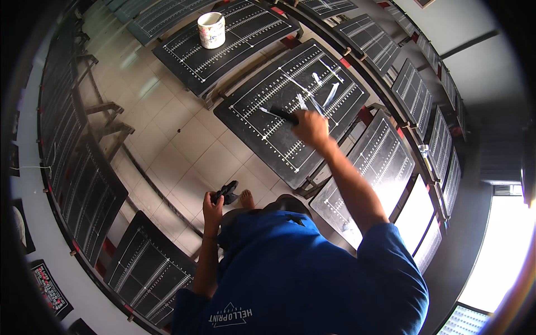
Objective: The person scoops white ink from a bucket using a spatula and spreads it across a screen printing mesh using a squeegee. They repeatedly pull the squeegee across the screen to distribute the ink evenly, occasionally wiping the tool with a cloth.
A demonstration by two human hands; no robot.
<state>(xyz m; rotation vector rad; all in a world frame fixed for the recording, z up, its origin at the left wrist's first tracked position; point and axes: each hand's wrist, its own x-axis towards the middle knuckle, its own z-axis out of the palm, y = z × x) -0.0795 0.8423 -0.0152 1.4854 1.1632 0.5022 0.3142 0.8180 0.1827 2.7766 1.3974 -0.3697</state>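
Observation:
My right hand (311, 129) is closed round a dark, flat-looking tool (283, 115) over a black printing board (245, 120) marked with white ruler lines. The tool's exact kind is hard to make out. Whitish streaks (330, 96) lie on the board just beyond my fingers, and a pale smear shows by the tool's left end. Lower and to the left, my left hand (212, 204) grips a crumpled black cloth-like bundle (228, 191), held above the floor. A white tub (211, 30) with a coloured label stands on the neighbouring board at the far left.
Several more ruled boards run in rows; one (368, 167) to my right shines with glare. Another row with metal brackets (111, 131) stands across the tiled floor (184, 139) at my left. A bright window (502, 251) is at the right. My bare foot (247, 198) shows below.

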